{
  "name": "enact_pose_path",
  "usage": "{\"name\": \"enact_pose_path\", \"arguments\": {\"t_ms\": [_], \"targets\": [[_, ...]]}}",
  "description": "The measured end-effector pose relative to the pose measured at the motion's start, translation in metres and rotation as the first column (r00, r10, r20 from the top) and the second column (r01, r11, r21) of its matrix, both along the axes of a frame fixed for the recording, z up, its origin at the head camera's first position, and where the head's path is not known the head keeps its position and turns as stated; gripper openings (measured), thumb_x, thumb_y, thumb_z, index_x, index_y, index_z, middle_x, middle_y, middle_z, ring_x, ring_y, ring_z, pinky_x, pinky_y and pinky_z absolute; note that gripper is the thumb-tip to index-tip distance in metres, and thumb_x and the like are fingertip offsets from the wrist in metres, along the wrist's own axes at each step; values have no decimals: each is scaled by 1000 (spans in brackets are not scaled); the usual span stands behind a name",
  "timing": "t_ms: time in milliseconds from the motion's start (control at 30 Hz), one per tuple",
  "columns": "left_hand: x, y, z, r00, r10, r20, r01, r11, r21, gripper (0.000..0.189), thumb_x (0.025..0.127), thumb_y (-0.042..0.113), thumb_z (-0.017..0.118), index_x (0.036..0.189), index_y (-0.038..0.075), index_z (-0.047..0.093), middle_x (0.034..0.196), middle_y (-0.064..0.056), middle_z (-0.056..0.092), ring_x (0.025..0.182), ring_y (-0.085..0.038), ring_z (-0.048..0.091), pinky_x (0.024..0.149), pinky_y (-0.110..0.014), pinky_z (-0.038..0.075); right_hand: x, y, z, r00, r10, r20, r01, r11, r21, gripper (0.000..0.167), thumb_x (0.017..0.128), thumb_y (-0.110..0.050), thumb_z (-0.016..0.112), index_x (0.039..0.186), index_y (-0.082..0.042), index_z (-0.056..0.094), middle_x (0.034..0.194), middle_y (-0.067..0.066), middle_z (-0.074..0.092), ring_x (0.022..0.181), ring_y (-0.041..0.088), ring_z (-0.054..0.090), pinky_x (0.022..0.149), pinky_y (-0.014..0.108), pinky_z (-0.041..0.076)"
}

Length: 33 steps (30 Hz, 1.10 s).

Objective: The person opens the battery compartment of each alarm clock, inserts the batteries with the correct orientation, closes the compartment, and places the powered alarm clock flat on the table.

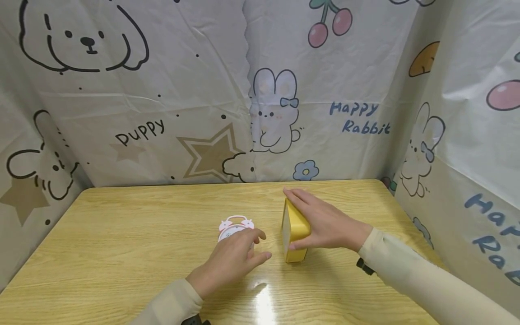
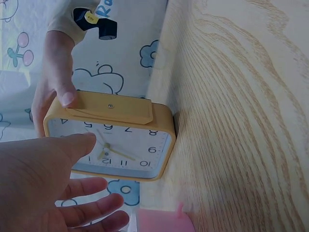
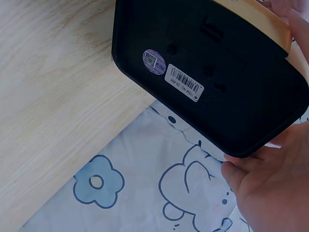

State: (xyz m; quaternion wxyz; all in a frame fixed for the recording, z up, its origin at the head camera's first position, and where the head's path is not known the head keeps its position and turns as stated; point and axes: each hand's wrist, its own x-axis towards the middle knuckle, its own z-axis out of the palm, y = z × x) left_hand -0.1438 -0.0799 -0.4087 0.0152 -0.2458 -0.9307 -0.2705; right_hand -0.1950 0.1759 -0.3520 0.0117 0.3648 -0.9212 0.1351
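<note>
A yellow desk clock (image 1: 298, 225) stands on end right of the table's middle, its face turned left. My right hand (image 1: 329, 221) grips it from the right, thumb on the near side and fingers over the far one. The left wrist view shows its white dial (image 2: 140, 145); the right wrist view shows its black back (image 3: 231, 63) with a barcode sticker (image 3: 184, 82). My left hand (image 1: 233, 253), fingers loosely bent and holding nothing, is left of that clock. Behind it is a white twin-bell alarm clock (image 1: 235, 229) with pink trim, its lower part hidden.
The wood-grain table (image 1: 134, 225) is bounded at the back and sides by a cloth (image 1: 195, 81) printed with rabbits, puppies and stars. A pink object (image 2: 166, 220) shows at the bottom of the left wrist view. A black wrist device (image 1: 365, 266) sits at the right cuff.
</note>
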Motion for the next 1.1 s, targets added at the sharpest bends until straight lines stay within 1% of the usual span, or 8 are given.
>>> {"name": "enact_pose_path", "arguments": {"t_ms": [133, 233, 367, 433, 533, 733, 833, 1100], "targets": [[0, 0, 0, 1000, -1, -4, 1, 1000, 6, 37, 93, 39, 71, 117, 11, 67, 106, -6, 74, 80, -14, 66, 68, -29, 51, 0, -2, 1, 1000, 1, -1, -1, 999, 49, 125, 68, -64, 85, 161, -7, 22, 162, 16, 34, 145, 34, 43, 113, 51, 43], [0, 0, 1, 1000, 1, -2, -1, 1000, 7, 37, 93, 40, 71, 117, 11, 67, 106, -5, 74, 79, -12, 65, 68, -29, 51, 0, -4, 2, 1000, 3, -10, -2, 997, 74, 126, 66, -60, 88, 160, -6, 24, 160, 15, 37, 142, 32, 45, 111, 49, 45], [1, 0, 2, 1000, -3, 0, 3, 1000, 5, 38, 93, 40, 71, 116, 11, 67, 106, -6, 74, 74, -8, 62, 66, -27, 50, 0, -5, 2, 1000, 2, -10, -1, 998, 70, 122, 67, -52, 90, 159, -4, 27, 156, 16, 41, 136, 30, 50, 107, 46, 49], [1, 0, 2, 1000, -7, 0, 7, 1000, 9, 37, 93, 40, 71, 116, 11, 67, 106, -6, 74, 73, -9, 62, 66, -27, 50, 0, -5, 2, 1000, -2, -4, 2, 998, 59, 119, 67, -48, 90, 158, -3, 29, 155, 18, 42, 136, 31, 50, 107, 46, 48], [1, 0, 2, 1000, -13, -2, 13, 1000, 12, 37, 93, 39, 72, 116, 11, 67, 106, -6, 74, 74, -11, 64, 66, -27, 50, -1, -4, 0, 1000, -8, -1, 8, 999, 34, 117, 67, -45, 90, 157, -2, 30, 155, 19, 43, 136, 32, 50, 107, 47, 48], [1, -1, 2, 1000, -10, -4, 10, 1000, 0, 37, 93, 40, 72, 115, 11, 67, 105, -6, 73, 72, -5, 58, 64, -26, 48, -1, -1, -6, 1000, -15, -5, 15, 999, -52, 116, 67, -45, 91, 157, -3, 31, 155, 18, 43, 131, 30, 52, 103, 47, 50], [0, -1, 2, 1000, -9, -7, 9, 1000, -3, 38, 92, 41, 72, 115, 11, 67, 105, -5, 74, 73, -4, 57, 64, -26, 48, -2, 0, -11, 1000, -14, -19, 12, 995, -98, 117, 67, -45, 92, 157, -4, 31, 155, 17, 42, 130, 29, 52, 102, 47, 51], [0, -1, 0, 1000, -2, -24, 3, 1000, 6, 38, 91, 38, 74, 114, 9, 68, 105, -6, 74, 75, -9, 60, 63, -26, 48, -1, 1, -24, 1000, 7, -31, -13, 981, -196, 116, 66, -41, 94, 157, -4, 32, 155, 15, 42, 132, 29, 51, 103, 48, 51]]}}
